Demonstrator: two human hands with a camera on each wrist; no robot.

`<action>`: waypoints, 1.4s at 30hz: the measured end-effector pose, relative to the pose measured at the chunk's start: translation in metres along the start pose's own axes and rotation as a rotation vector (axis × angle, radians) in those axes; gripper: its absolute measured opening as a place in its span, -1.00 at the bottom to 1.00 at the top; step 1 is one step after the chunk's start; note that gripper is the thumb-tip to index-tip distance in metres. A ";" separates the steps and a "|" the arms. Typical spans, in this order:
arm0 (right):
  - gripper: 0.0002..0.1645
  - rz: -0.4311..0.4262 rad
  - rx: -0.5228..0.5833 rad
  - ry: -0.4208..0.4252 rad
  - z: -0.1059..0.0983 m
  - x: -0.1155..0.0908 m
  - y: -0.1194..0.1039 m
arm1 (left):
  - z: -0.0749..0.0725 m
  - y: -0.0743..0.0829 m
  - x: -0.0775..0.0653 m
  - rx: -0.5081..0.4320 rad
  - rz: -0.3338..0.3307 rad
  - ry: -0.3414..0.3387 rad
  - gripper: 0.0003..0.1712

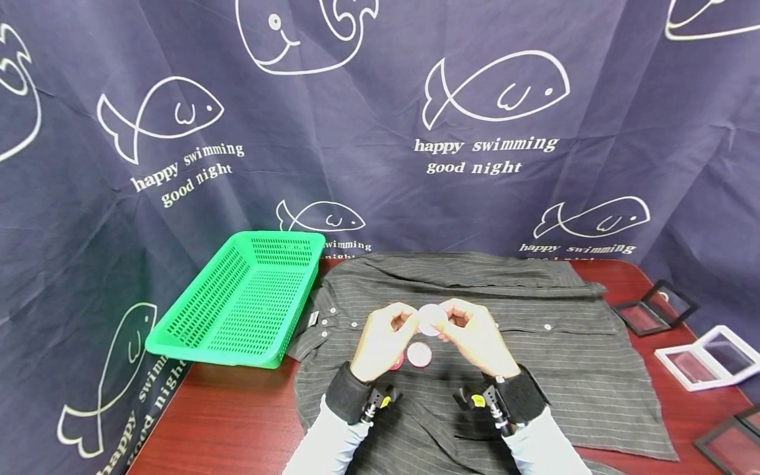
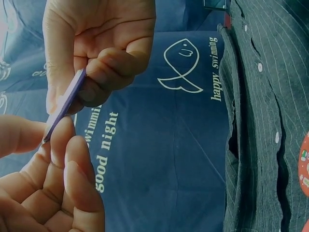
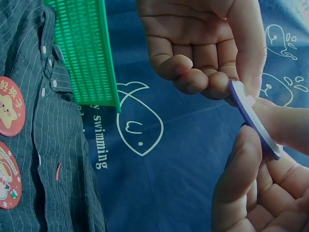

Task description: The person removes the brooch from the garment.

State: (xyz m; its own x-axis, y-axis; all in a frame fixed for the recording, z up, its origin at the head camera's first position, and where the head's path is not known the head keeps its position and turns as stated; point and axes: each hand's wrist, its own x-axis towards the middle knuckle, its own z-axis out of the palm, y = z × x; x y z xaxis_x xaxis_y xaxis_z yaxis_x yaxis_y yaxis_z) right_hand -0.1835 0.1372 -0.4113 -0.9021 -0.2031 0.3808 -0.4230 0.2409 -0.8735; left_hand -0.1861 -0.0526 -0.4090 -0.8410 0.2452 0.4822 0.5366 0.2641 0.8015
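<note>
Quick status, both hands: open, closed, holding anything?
Left hand: closed, pinching the edge of a round, purple-edged disc.
Right hand: closed, pinching the same disc from the opposite side.

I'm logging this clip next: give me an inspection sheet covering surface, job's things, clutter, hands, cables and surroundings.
Surface: red table, with a dark striped shirt spread over much of it.
Job's things: thin purple-edged disc held up; two red round badges on the shirt.
Clutter: green basket at the left; white hinged frame and black hinged frame standing open at the right; another dark frame cut off by the edge.
Hands: left hand and right hand both pinch the disc.
Cables: nothing seen.
Surroundings: blue fish-print curtain behind.
</note>
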 end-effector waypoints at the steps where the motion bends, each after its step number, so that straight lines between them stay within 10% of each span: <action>1: -0.94 0.002 0.001 0.002 0.000 0.000 0.000 | 0.000 0.000 0.000 0.005 0.001 0.000 -0.88; 42: -0.89 0.031 0.002 -0.028 -0.001 0.002 -0.005 | -0.001 -0.002 0.001 0.002 -0.016 -0.012 -0.87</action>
State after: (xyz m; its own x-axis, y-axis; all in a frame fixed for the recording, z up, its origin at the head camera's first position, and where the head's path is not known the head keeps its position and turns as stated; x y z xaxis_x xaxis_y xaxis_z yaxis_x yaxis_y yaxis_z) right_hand -0.1829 0.1367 -0.4056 -0.9121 -0.2220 0.3445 -0.3943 0.2461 -0.8854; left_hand -0.1879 -0.0544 -0.4098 -0.8485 0.2524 0.4650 0.5233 0.2703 0.8081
